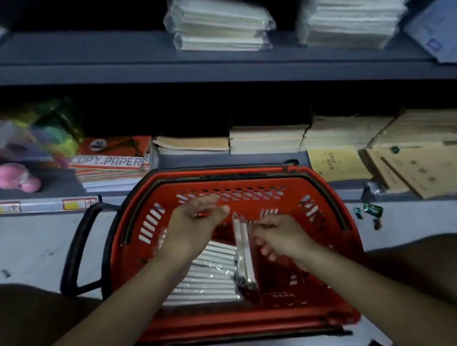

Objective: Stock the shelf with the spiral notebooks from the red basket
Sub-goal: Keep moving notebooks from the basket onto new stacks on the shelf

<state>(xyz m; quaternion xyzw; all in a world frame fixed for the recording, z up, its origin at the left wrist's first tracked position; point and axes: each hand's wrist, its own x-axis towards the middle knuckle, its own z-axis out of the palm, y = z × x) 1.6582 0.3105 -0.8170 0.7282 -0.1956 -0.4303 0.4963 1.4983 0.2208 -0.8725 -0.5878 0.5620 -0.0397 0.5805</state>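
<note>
The red basket point(249, 192) stands on the floor in front of the low shelf point(221, 160). Inside it lies a wrapped stack of spiral notebooks point(210, 274), seen as white page edges. A thin pack of notebooks point(243, 250) stands on edge in the middle of the basket. My left hand point(195, 223) hovers above the stack, fingers apart, holding nothing. My right hand point(279, 238) is just right of the upright pack, with fingertips at its top edge; a firm grip is unclear through the blur.
The basket's black handle point(74, 245) hangs out to the left. The low shelf holds copy paper reams point(110, 164), brown notebook stacks point(267, 139) and brown envelopes point(414, 171). The upper shelf point(205, 67) carries wrapped paper stacks. Green scraps point(371, 210) lie on the floor at right.
</note>
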